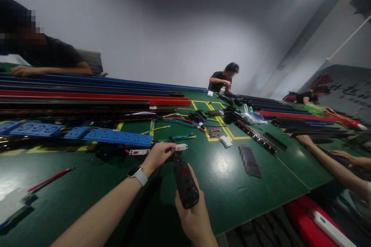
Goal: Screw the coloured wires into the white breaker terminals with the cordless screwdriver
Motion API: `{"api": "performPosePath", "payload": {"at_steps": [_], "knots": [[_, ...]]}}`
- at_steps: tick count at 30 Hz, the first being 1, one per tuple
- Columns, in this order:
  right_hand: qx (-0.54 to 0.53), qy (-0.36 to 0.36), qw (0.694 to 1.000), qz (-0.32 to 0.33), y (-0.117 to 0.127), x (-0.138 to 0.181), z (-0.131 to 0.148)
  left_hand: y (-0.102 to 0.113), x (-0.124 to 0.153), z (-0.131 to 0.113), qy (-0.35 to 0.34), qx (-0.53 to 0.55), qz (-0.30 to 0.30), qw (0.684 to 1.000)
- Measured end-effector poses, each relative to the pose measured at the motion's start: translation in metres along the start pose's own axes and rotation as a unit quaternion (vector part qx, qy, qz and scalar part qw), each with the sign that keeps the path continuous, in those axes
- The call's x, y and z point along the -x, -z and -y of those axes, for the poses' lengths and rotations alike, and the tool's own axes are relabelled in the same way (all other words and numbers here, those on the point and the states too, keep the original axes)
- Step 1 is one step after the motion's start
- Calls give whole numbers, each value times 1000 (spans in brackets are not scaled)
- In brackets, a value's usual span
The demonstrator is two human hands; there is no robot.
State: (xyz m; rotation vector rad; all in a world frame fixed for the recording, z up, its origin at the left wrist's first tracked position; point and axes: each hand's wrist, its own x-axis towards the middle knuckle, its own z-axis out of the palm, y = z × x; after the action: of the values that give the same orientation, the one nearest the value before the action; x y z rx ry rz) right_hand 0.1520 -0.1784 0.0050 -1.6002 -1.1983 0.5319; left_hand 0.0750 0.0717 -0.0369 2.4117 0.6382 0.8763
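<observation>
My right hand point(193, 212) is wrapped round a black electric screwdriver point(184, 180), its tip pointing up toward a small white part. My left hand point(158, 156), with a white watch on the wrist, pinches that small white connector block point(180, 147) with wires against the green table point(220, 185). Green, yellow and blue wires point(181, 137) run from the block. A long blue socket strip point(117, 137) lies just left of my left hand.
Long red, blue and black rails point(87, 96) lie across the far left. Loose red wires point(213, 132), a small white part point(226, 141) and a black strip point(262, 141) lie to the right. Another person's arms point(330, 164) reach in at right; other people work at the back and left.
</observation>
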Motion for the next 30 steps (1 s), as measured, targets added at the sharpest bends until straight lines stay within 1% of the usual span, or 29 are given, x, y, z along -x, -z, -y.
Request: {"api": "performPosePath", "payload": {"at_steps": [9, 15, 20, 30], "knots": [[-2, 9, 1000, -10, 0, 0, 1, 0, 0, 0, 7, -12, 0, 1000], [1, -5, 1000, 6, 1, 0, 1, 1, 1, 0, 8, -8, 3, 1000], [-3, 8, 1000, -4, 0, 0, 1, -1, 1, 3, 5, -10, 0, 1000], [-1, -13, 1000, 2, 0, 0, 2, -1, 0, 2, 4, -6, 6, 1000]]}}
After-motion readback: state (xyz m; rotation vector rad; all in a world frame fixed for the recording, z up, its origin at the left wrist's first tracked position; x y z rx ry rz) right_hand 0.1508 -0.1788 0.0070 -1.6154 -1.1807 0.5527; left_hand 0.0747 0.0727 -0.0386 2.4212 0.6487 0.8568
